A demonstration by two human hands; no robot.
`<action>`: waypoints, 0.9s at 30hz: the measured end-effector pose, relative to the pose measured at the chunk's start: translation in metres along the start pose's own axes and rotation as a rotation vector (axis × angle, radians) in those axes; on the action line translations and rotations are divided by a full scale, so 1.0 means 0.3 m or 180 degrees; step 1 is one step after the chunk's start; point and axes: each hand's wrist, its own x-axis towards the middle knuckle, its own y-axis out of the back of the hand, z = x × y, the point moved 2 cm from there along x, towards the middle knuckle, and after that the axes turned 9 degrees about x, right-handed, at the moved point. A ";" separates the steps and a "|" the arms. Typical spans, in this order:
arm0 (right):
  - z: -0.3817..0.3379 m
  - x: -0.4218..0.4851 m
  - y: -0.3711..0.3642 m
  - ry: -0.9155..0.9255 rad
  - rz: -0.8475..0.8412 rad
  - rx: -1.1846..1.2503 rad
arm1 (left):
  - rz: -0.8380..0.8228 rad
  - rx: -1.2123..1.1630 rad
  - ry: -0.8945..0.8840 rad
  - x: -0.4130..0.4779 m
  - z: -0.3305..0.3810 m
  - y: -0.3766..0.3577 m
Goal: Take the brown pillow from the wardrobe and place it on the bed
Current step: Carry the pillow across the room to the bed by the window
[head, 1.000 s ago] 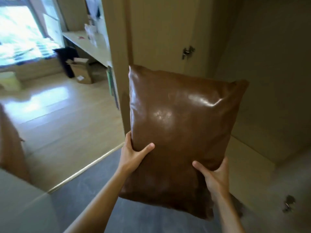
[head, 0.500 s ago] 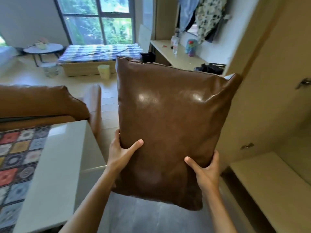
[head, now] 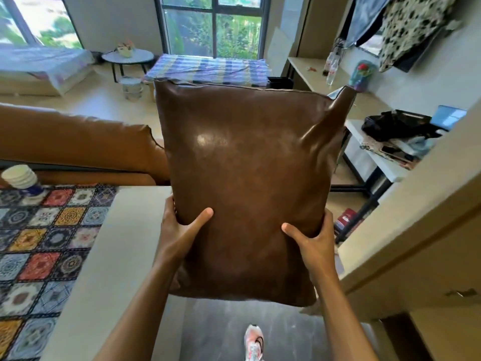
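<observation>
The brown leather pillow (head: 247,178) stands upright in front of me, filling the middle of the view. My left hand (head: 179,225) grips its lower left edge, thumb across the front. On the lower right edge my right hand (head: 312,241) holds it the same way. A bed (head: 208,67) with a blue checked cover lies far ahead under the window, its near end hidden by the pillow. Another covered bed (head: 44,63) is at the far left. The open wardrobe door (head: 406,217) is at my right.
A white counter (head: 114,251) with a patterned tile mat (head: 39,246) and a stack of paper cups (head: 19,175) is at my left, a brown sofa (head: 78,142) behind it. A cluttered desk (head: 390,147) stands right. A round side table (head: 127,57) sits between the beds.
My view has swung left, away from the wardrobe interior and out to the room with the beds. The pillow stays upright in both hands.
</observation>
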 end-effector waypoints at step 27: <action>-0.189 1.681 -0.638 0.0299 -0.0472 0.0336 | 0.0653 -0.0050 0.0137 1.471 0.273 -0.640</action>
